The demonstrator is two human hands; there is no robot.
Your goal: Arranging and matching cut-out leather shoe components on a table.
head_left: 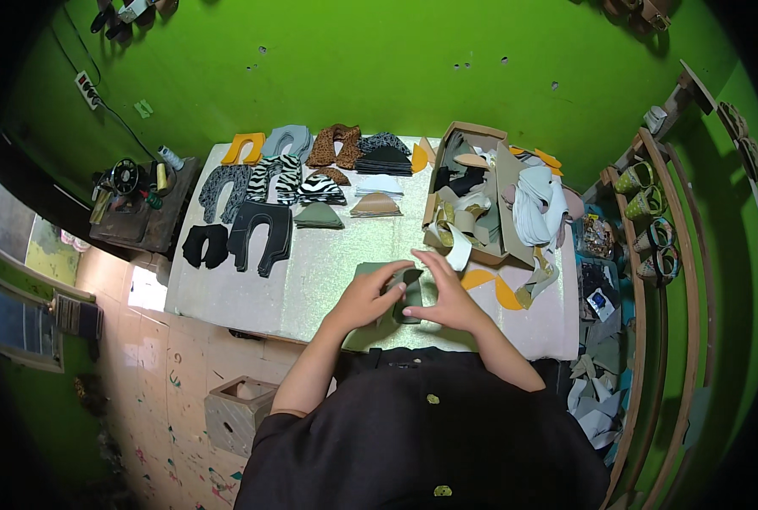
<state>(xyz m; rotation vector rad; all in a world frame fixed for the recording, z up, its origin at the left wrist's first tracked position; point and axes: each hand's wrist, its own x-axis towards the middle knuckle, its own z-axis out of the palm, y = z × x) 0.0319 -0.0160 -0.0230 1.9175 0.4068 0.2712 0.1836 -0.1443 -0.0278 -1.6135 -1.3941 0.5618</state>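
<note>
Near the table's front edge, both hands are around a small stack of dark green cut pieces (410, 297) that look like fabric or leather. My left hand (366, 297) has its fingers bent over the left side, its thumb resting on top. At the other side, my right hand (449, 299) spans the stack, with the thumb at the near end and the fingertips by the far end. More green material (369, 268) shows beyond my left fingers; my hands hide part of the stack.
Neat stacks stand at the table's far left: black U-shaped pieces (263, 236), zebra-print pieces (322, 189) and green half-rounds (318, 216). Right of them is a cardboard box (508, 208) of scraps, near yellow pieces (508, 293). A wooden rack (632, 255) holds sandals at right.
</note>
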